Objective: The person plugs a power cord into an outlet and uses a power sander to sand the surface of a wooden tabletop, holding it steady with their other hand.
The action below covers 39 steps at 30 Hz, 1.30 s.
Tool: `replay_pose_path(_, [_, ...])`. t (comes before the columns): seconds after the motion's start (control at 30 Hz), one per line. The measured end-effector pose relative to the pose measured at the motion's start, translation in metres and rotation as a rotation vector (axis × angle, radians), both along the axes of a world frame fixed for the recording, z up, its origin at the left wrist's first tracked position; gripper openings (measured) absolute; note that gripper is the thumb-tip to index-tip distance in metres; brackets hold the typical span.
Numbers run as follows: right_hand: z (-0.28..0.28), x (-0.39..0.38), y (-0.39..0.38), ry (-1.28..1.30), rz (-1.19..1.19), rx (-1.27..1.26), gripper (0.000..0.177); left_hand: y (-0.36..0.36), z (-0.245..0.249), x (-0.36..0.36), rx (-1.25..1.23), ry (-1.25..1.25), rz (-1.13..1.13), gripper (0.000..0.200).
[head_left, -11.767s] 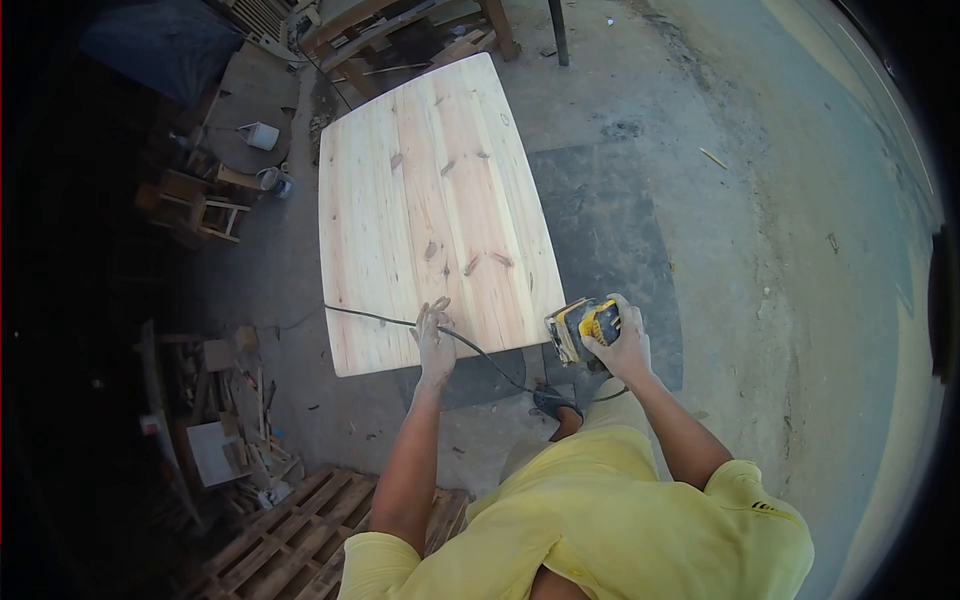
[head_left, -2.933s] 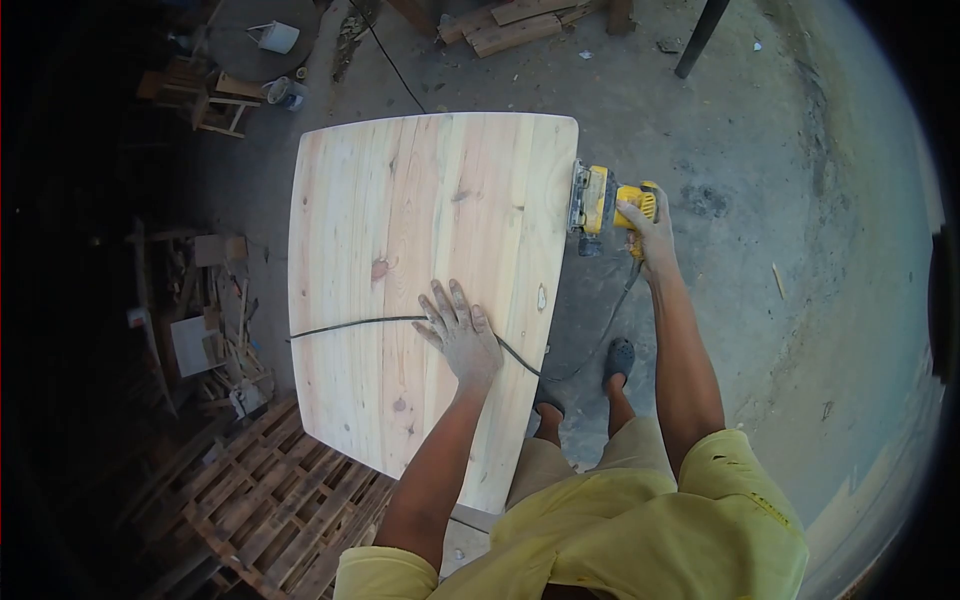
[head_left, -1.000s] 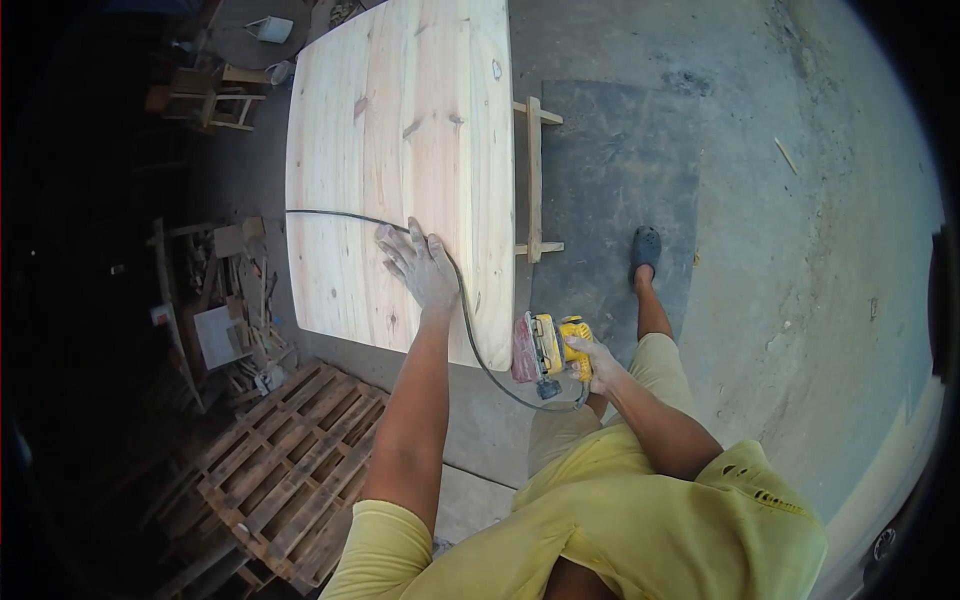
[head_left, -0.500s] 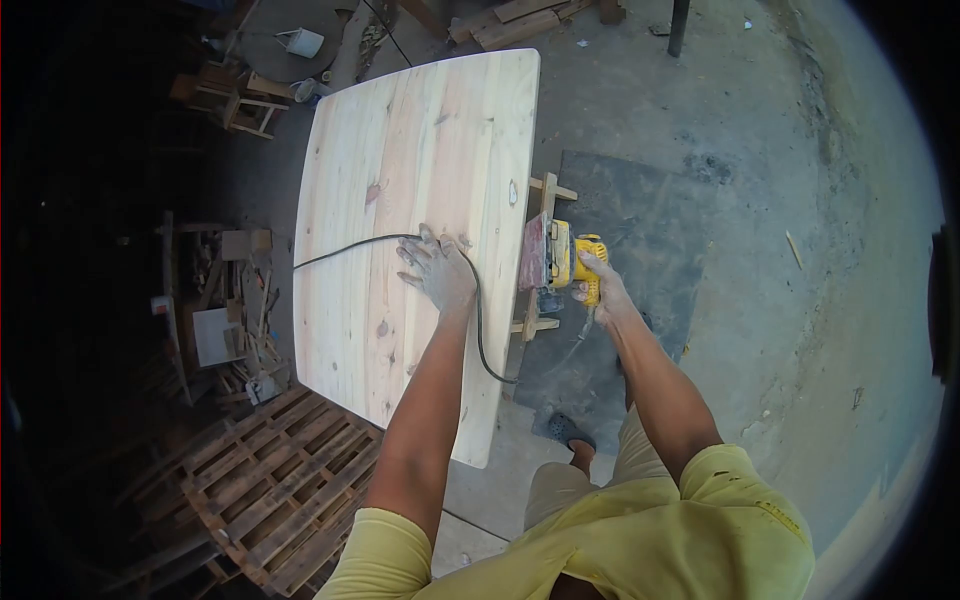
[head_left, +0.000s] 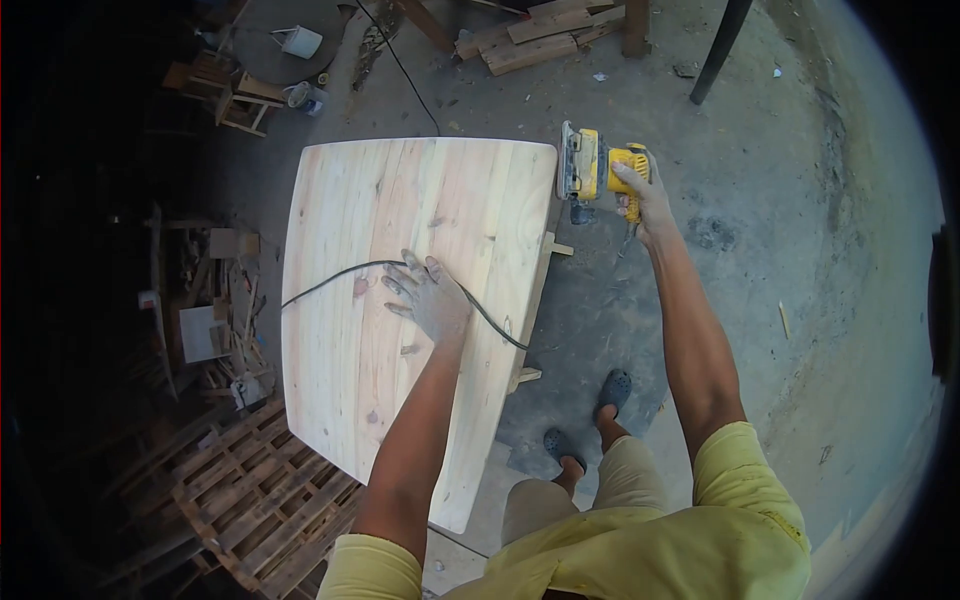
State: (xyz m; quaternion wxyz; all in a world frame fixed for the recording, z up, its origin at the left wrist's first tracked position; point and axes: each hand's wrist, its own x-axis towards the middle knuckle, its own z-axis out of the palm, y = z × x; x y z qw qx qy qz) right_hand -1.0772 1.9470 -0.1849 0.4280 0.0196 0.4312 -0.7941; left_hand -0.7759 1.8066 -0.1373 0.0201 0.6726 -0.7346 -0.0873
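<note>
Grips the yellow sander (head_left: 589, 163) in the right hand (head_left: 645, 190), with fingers and thumb wrapped firmly around its body. Holds it out at full reach, beside the right edge of the wooden panel (head_left: 345, 210), close to the far right corner. Has the sander turned sideways, with its flat base toward that edge; cannot tell whether touching or just apart.

Rests the left hand (head_left: 435, 302) palm down on top of the panel, near its middle, with fingers spread wide and bent around nothing. Lays this hand across the black cord (head_left: 350, 271), with one stretch of cord off to the panel's left edge and another off to its right edge. Cannot tell whether pressing the cord down or merely covering it.

Stands close to the panel's right side in dark clogs (head_left: 616, 390), on or at the rim of a dark mat (head_left: 570, 335). Has pale wooden supports (head_left: 564, 249) poking out below the panel on this side. Has a slatted pallet (head_left: 255, 480) to the left, past the panel's near end, and scrap wood (head_left: 238, 320) farther ahead. Faces stacked boards (head_left: 540, 42), a slanting post (head_left: 722, 50) and, far left, a white bucket (head_left: 300, 42).
</note>
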Motion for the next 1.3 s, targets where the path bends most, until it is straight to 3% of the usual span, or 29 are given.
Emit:
replay_pose_path(0.07, [0.036,-0.029,-0.009,0.479,0.149,0.387,0.073,0.002,0.003,-0.002,-0.002,-0.015,-0.019,0.062])
replay_pose_path(0.1, [0.05,-0.038,-0.016,0.49,0.167,0.403,0.073,0.002,0.002,-0.002,0.017,-0.005,-0.004,0.062])
replay_pose_path(0.17, [0.079,-0.051,-0.034,0.887,0.251,0.586,0.09,0.002,0.003,-0.001,-0.016,-0.013,-0.034,0.062])
replay_pose_path(0.2, [0.093,-0.057,-0.045,0.909,0.27,0.589,0.09,0.001,0.004,-0.002,-0.006,0.004,-0.013,0.062])
replay_pose_path(0.27, [0.121,-0.064,-0.069,1.467,0.455,0.756,0.088,0.0,0.008,-0.003,0.011,-0.018,-0.02,0.062])
replay_pose_path(0.3, [0.144,-0.061,-0.084,1.479,0.468,0.751,0.088,0.0,0.01,-0.004,0.015,-0.011,-0.005,0.062])
replay_pose_path(0.37, [0.182,-0.047,-0.117,1.632,0.813,0.928,0.086,0.001,0.014,-0.005,0.034,-0.043,-0.023,0.062])
replay_pose_path(0.47, [0.192,-0.031,-0.158,1.821,1.0,0.79,0.084,-0.001,0.014,-0.005,0.039,-0.044,-0.029,0.061])
replay_pose_path(0.6, [0.179,-0.019,-0.21,1.866,1.066,0.708,0.082,0.0,0.016,-0.001,0.059,-0.058,-0.032,0.061])
replay_pose_path(0.77, [0.153,-0.036,-0.266,1.693,1.047,0.561,0.081,-0.003,0.013,-0.002,0.036,-0.004,-0.023,0.059])
replay_pose_path(0.93, [0.149,-0.078,-0.225,1.582,1.105,0.499,0.084,-0.002,0.01,-0.003,0.03,-0.019,0.037,0.057])
replay_pose_path(1.03, [0.178,-0.078,-0.173,1.699,1.145,0.491,0.084,-0.008,0.014,-0.008,0.01,-0.046,0.057,0.057])
replay_pose_path(1.1, [0.195,-0.066,-0.153,1.826,1.211,0.634,0.08,-0.003,0.021,-0.014,0.031,-0.076,0.073,0.057])
replay_pose_path(1.3, [0.194,0.002,-0.224,2.106,1.198,0.353,0.073,0.002,0.006,-0.074,0.033,-0.1,0.339,0.063])
